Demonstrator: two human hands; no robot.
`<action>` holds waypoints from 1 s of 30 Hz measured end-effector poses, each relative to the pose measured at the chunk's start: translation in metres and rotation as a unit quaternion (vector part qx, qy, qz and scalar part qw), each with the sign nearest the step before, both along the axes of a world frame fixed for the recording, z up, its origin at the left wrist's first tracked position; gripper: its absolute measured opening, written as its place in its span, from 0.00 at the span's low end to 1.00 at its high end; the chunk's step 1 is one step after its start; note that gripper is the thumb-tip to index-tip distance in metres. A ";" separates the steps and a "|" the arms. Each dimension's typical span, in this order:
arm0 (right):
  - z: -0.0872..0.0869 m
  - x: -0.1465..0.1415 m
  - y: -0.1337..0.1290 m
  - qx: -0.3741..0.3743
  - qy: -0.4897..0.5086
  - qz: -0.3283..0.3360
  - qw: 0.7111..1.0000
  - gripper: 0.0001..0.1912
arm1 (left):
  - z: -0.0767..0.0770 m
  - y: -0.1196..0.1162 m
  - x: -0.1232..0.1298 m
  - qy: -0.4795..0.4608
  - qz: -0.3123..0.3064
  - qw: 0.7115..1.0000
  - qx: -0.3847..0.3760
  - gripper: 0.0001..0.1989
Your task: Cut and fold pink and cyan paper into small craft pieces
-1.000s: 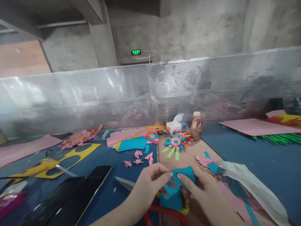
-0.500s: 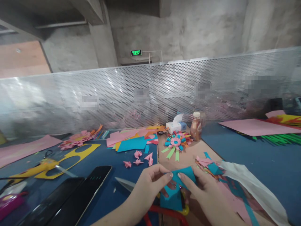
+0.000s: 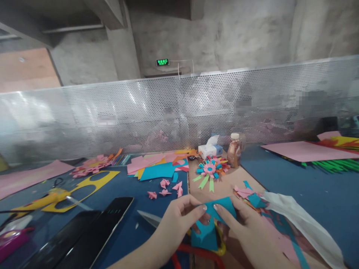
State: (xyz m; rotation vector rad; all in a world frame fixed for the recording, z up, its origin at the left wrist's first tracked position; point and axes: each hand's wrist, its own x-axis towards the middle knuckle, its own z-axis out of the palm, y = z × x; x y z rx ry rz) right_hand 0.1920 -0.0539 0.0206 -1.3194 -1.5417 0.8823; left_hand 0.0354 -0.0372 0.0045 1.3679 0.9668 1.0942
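Observation:
A piece of blue paper (image 3: 226, 205) is stretched between my hands in front of me. My left hand (image 3: 179, 218) pinches its left part, thumb on top and the other fingers curled behind. On the right part, my right hand (image 3: 241, 224) presses its thumb against the sheet, with its fingers mostly hidden behind. More blue paper (image 3: 206, 241) shows below my fingertips; whether it joins the held part, I cannot tell. Under it lie scissors with red and yellow handles (image 3: 200, 251), their blade (image 3: 148, 218) pointing out left of my left wrist.
Small folded pink pieces (image 3: 165, 192) lie beyond my left hand. A paper rosette (image 3: 209, 170), tissue box (image 3: 209, 150) and brown bottle (image 3: 234, 151) stand farther back. Paper scraps and a white tissue (image 3: 297, 216) lie right; a phone (image 3: 112, 216) and yellow glue gun (image 3: 42, 201) left.
My right hand has shifted slightly right, and the right end of the blue paper has moved with it. The left hand is nearly still.

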 end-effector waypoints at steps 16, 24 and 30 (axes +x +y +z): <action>0.005 0.001 0.000 0.011 -0.014 -0.012 1.000 0.13 | 0.000 0.000 0.000 -0.024 0.010 1.000 -0.015 0.11; 0.008 0.000 -0.003 -0.004 -0.010 -0.007 1.000 0.13 | -0.001 0.001 0.000 -0.064 0.004 0.997 -0.040 0.11; 0.007 0.000 -0.004 0.006 0.001 -0.013 1.000 0.13 | 0.000 0.002 -0.001 -0.088 -0.002 0.995 -0.053 0.11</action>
